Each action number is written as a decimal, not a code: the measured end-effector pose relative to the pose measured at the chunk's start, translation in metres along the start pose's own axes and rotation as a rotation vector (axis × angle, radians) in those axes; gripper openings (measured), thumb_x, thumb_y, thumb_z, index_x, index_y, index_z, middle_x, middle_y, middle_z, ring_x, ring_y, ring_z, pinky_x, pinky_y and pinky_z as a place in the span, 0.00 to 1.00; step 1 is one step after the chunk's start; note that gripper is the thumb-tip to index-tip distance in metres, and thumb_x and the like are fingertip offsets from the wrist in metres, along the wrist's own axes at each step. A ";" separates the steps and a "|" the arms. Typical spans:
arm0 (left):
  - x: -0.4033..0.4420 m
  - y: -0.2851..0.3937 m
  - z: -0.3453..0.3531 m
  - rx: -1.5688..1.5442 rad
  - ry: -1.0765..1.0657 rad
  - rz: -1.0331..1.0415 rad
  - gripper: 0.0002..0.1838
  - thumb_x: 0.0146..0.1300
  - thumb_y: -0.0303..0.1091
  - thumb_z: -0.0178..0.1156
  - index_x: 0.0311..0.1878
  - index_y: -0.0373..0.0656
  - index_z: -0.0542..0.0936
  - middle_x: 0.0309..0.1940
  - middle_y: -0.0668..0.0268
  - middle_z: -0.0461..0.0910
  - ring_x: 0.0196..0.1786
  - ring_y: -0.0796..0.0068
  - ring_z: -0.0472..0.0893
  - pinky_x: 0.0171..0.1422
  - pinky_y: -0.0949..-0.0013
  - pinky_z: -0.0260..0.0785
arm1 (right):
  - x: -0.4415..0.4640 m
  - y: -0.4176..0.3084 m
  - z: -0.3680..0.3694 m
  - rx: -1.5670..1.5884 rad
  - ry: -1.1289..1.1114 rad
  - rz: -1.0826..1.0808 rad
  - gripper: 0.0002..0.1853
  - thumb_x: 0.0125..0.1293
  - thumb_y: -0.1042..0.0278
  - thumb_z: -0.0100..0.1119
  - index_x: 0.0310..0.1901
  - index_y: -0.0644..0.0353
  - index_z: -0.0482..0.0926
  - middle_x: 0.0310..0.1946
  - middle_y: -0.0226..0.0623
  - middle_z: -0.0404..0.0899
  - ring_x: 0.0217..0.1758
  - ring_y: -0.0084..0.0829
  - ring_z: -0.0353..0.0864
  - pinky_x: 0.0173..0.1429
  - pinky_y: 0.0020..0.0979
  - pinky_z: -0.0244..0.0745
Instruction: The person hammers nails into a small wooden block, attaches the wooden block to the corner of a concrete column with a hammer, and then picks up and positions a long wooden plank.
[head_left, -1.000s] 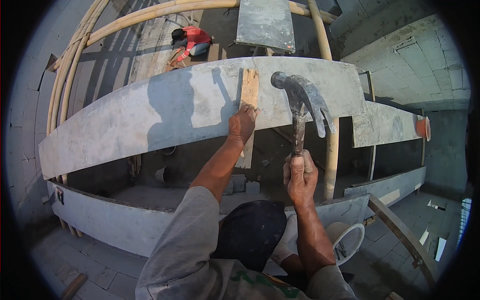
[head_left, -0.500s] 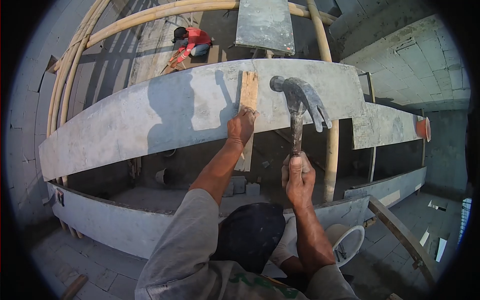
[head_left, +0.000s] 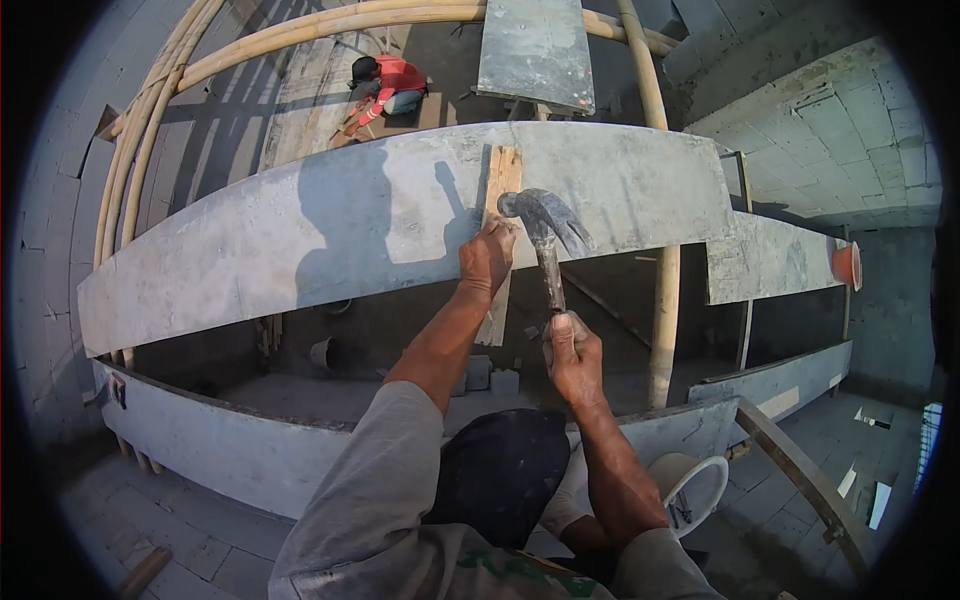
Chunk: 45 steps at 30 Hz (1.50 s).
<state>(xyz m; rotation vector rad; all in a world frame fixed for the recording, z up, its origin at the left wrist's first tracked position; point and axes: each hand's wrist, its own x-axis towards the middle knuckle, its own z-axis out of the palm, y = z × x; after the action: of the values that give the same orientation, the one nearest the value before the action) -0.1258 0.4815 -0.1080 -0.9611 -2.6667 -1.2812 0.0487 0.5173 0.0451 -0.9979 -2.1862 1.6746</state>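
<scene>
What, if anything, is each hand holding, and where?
The right hand holds a hammer by its handle. The left hand is at the wooden board; its exact hold is unclear.

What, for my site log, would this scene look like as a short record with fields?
Left grip: curled closed against the wooden strip; anything pinched too small to tell
Right grip: closed around the handle of the hammer
Hammer head: over the strip in view; contact unclear
Strip: across the grey panel, overhanging its near edge
Background: crouching person in red
Containers: pale bucket, lower right; orange bucket, far right
</scene>
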 end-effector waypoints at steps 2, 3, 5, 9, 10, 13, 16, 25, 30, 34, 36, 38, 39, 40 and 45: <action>0.002 0.000 0.008 -0.060 0.066 0.013 0.07 0.61 0.36 0.61 0.36 0.44 0.82 0.41 0.63 0.83 0.42 0.59 0.83 0.42 0.62 0.76 | -0.008 -0.043 -0.009 0.136 0.033 -0.045 0.27 0.73 0.41 0.43 0.28 0.60 0.70 0.16 0.22 0.65 0.17 0.15 0.62 0.21 0.23 0.56; 0.001 -0.005 0.013 -0.088 0.095 0.020 0.07 0.60 0.36 0.62 0.36 0.44 0.82 0.40 0.62 0.83 0.43 0.60 0.83 0.43 0.63 0.77 | -0.010 -0.061 -0.014 0.205 0.065 -0.105 0.27 0.74 0.42 0.42 0.29 0.61 0.70 0.15 0.25 0.65 0.17 0.15 0.63 0.20 0.22 0.56; -0.001 -0.009 0.014 -0.018 0.058 0.050 0.07 0.62 0.37 0.61 0.36 0.44 0.82 0.41 0.62 0.83 0.45 0.60 0.83 0.44 0.64 0.77 | -0.008 -0.073 -0.020 0.342 0.137 -0.298 0.27 0.74 0.42 0.42 0.30 0.61 0.71 0.15 0.26 0.66 0.16 0.17 0.64 0.19 0.24 0.57; -0.001 -0.017 0.018 0.043 0.020 -0.036 0.08 0.62 0.39 0.61 0.38 0.46 0.83 0.46 0.64 0.82 0.42 0.59 0.83 0.42 0.62 0.77 | 0.009 0.004 0.000 -0.015 0.153 -0.365 0.29 0.72 0.38 0.42 0.32 0.61 0.72 0.17 0.29 0.68 0.17 0.22 0.66 0.20 0.25 0.60; -0.004 -0.016 0.021 0.055 -0.004 -0.055 0.09 0.62 0.40 0.61 0.39 0.47 0.82 0.48 0.65 0.81 0.40 0.59 0.84 0.41 0.61 0.77 | 0.012 0.045 0.009 -0.217 0.110 -0.221 0.28 0.73 0.41 0.43 0.31 0.61 0.72 0.17 0.30 0.68 0.17 0.22 0.67 0.22 0.27 0.61; -0.002 -0.011 0.013 0.075 -0.025 -0.105 0.11 0.62 0.42 0.60 0.40 0.47 0.83 0.51 0.65 0.81 0.40 0.60 0.84 0.41 0.61 0.77 | 0.021 0.051 0.013 -0.332 0.059 -0.061 0.26 0.74 0.44 0.43 0.29 0.61 0.72 0.17 0.29 0.68 0.19 0.22 0.69 0.24 0.29 0.62; -0.011 -0.010 0.018 0.043 0.011 -0.066 0.09 0.61 0.38 0.59 0.39 0.46 0.83 0.46 0.64 0.82 0.41 0.60 0.84 0.41 0.62 0.77 | 0.004 0.023 0.002 -0.085 0.002 0.061 0.26 0.75 0.44 0.43 0.28 0.61 0.70 0.17 0.27 0.66 0.19 0.19 0.66 0.24 0.27 0.61; -0.002 -0.012 0.016 -0.049 0.054 -0.032 0.08 0.60 0.36 0.62 0.39 0.44 0.83 0.43 0.65 0.83 0.46 0.61 0.82 0.46 0.65 0.76 | 0.007 -0.043 -0.013 0.231 0.262 -0.518 0.31 0.69 0.36 0.48 0.31 0.63 0.69 0.13 0.32 0.66 0.13 0.27 0.64 0.19 0.30 0.58; -0.002 -0.012 0.016 0.026 0.039 -0.063 0.10 0.59 0.41 0.63 0.39 0.47 0.83 0.44 0.68 0.82 0.40 0.58 0.83 0.40 0.59 0.76 | 0.017 0.052 0.011 -0.451 0.088 -0.032 0.27 0.74 0.44 0.42 0.32 0.65 0.69 0.19 0.40 0.67 0.22 0.33 0.74 0.29 0.42 0.66; -0.004 -0.018 0.024 -0.068 0.100 -0.032 0.10 0.60 0.40 0.63 0.39 0.46 0.83 0.41 0.68 0.83 0.40 0.60 0.83 0.41 0.60 0.76 | 0.010 0.018 -0.005 -0.094 0.068 0.016 0.30 0.73 0.38 0.41 0.30 0.61 0.70 0.17 0.30 0.66 0.17 0.21 0.68 0.21 0.28 0.61; -0.003 -0.014 0.022 -0.088 0.088 -0.057 0.10 0.60 0.40 0.63 0.39 0.46 0.83 0.41 0.68 0.83 0.40 0.60 0.83 0.41 0.60 0.76 | 0.002 -0.035 -0.014 0.039 0.144 -0.023 0.31 0.71 0.34 0.39 0.29 0.58 0.70 0.16 0.24 0.64 0.14 0.15 0.61 0.18 0.21 0.56; -0.003 -0.011 0.016 -0.074 0.040 -0.089 0.10 0.60 0.40 0.63 0.39 0.46 0.83 0.42 0.67 0.83 0.42 0.61 0.83 0.43 0.61 0.76 | -0.003 -0.082 -0.020 0.230 0.245 -0.219 0.36 0.66 0.26 0.38 0.34 0.61 0.68 0.16 0.30 0.63 0.12 0.21 0.62 0.16 0.23 0.59; -0.003 -0.008 0.011 -0.053 0.002 -0.111 0.10 0.60 0.40 0.63 0.39 0.46 0.84 0.43 0.67 0.83 0.43 0.62 0.83 0.44 0.61 0.76 | 0.000 -0.097 -0.021 0.309 0.288 -0.377 0.37 0.65 0.25 0.39 0.37 0.62 0.66 0.16 0.33 0.64 0.13 0.23 0.63 0.16 0.25 0.61; -0.001 -0.007 0.010 -0.033 -0.031 -0.129 0.09 0.60 0.40 0.63 0.39 0.46 0.84 0.44 0.67 0.83 0.45 0.62 0.83 0.46 0.62 0.76 | 0.008 -0.097 -0.022 0.350 0.293 -0.536 0.37 0.65 0.25 0.39 0.37 0.61 0.66 0.16 0.33 0.64 0.14 0.23 0.64 0.17 0.25 0.62; -0.007 -0.014 0.013 -0.012 -0.024 -0.102 0.09 0.61 0.38 0.62 0.41 0.45 0.83 0.45 0.66 0.82 0.45 0.60 0.83 0.46 0.62 0.76 | 0.011 0.026 -0.006 -0.422 0.125 -0.259 0.30 0.72 0.37 0.42 0.34 0.63 0.68 0.18 0.47 0.69 0.17 0.45 0.70 0.24 0.41 0.67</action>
<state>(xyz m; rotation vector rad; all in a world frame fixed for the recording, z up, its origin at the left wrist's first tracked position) -0.1250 0.4806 -0.1279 -0.8580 -2.7629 -1.3132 0.0539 0.5321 0.0210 -0.8331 -2.5087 1.0355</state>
